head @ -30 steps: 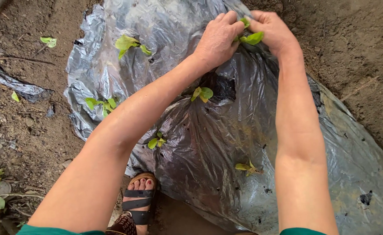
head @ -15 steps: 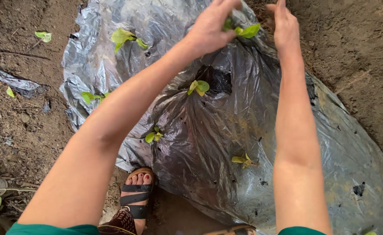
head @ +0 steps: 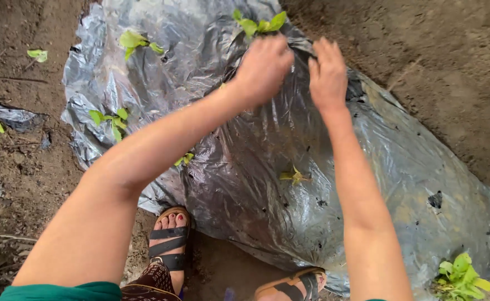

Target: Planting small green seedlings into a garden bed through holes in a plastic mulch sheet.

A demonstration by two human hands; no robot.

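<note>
A crinkled grey plastic sheet (head: 367, 167) covers a mound of soil, and small green seedlings poke up through holes in it. My left hand (head: 264, 67) rests on the sheet's upper middle with its fingers curled into the plastic. My right hand (head: 327, 75) lies just to its right, fingertips pressing on the sheet. One seedling (head: 259, 25) stands just beyond both hands. Another small seedling (head: 294, 176) sits between my forearms. Whatever lies under my left hand is hidden.
More seedlings grow at the sheet's upper left (head: 136, 42), left edge (head: 108, 117) and beside my left forearm (head: 185, 160). A leafy plant (head: 462, 276) stands at bottom right. My sandalled feet (head: 167, 245) stand at the sheet's near edge. Bare soil (head: 451, 61) surrounds it.
Both hands let go of the top seedling and moved down the sheet toward me. They now cover the hole where another seedling showed. The view has shifted to the right.
</note>
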